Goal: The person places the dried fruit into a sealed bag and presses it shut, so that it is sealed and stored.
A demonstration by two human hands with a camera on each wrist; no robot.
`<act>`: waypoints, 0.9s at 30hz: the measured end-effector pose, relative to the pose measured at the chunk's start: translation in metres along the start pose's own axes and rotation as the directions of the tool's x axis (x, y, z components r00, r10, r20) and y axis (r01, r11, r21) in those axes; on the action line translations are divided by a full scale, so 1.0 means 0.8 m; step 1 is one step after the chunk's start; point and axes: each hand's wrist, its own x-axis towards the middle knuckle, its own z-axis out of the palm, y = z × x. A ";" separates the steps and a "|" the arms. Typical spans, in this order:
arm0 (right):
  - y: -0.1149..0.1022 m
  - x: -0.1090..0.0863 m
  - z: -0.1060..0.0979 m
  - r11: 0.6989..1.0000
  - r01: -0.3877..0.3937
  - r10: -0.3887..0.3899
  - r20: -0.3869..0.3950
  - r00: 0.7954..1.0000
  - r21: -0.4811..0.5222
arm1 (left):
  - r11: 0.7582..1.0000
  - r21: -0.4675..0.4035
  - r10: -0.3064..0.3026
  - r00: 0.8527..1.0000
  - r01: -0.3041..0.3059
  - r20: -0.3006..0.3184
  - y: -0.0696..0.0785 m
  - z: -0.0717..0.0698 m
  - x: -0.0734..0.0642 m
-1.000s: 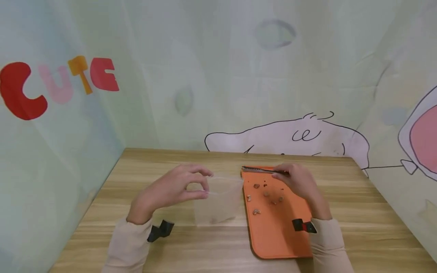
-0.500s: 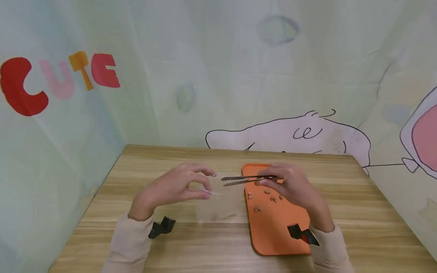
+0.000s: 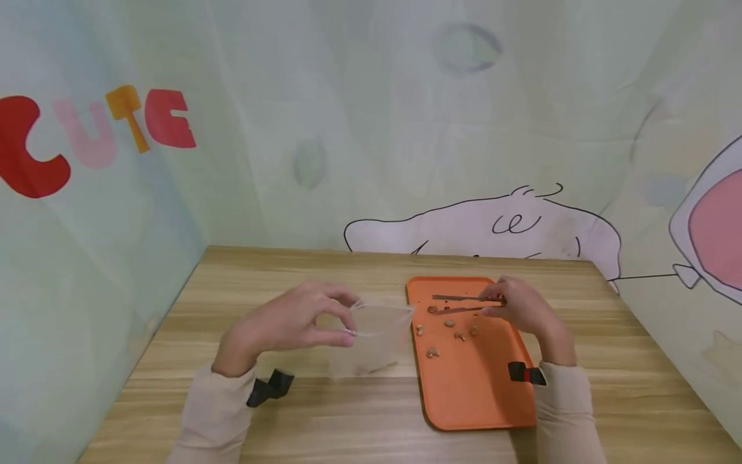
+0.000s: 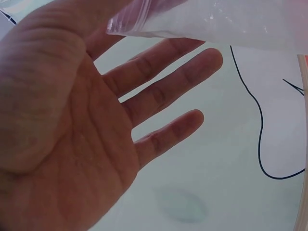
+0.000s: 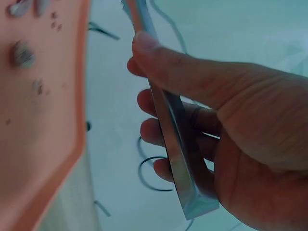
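Note:
My left hand (image 3: 290,325) holds a clear plastic zip bag (image 3: 371,351) by its mouth, thumb and fingertips at the rim, which gapes. Some small, indistinct matter lies at the bag's bottom. In the left wrist view, the other fingers extend below the bag (image 4: 231,21). Over the back of an orange tray (image 3: 469,396), my right hand (image 3: 524,312) grips metal tongs (image 3: 460,298), their arms spread and pointing left. Thumb and fingers lie along both sides of the tongs (image 5: 175,144) in the right wrist view. Several small brown, partly curved pieces (image 3: 433,352) are scattered on the tray.
Tiny dark crumbs lie among the pieces on the tray. Bag and tray are side by side on a wood-grain table (image 3: 324,425). Behind it stands a printed curtain-like backdrop (image 3: 377,142). Each wrist carries a small black device (image 3: 271,388).
From the tray's back, the tongs swung left over the bag's mouth and spread apart there, then returned right above the tray. The left hand kept its hold on the bag.

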 end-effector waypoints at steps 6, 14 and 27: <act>0.029 0.016 0.028 0.996 -0.019 0.017 -0.018 1.000 -0.092 | 0.999 -0.046 -0.015 0.999 0.016 0.028 0.001 0.000 0.001; 0.026 0.025 0.039 0.991 -0.088 0.085 -0.031 0.996 -0.104 | 0.994 -0.101 0.035 0.999 -0.032 0.026 -0.003 0.005 0.002; -0.065 -0.017 -0.026 0.979 0.166 -0.198 -0.388 0.900 -0.115 | 0.995 -0.093 0.023 0.997 -0.016 0.071 -0.004 0.003 0.003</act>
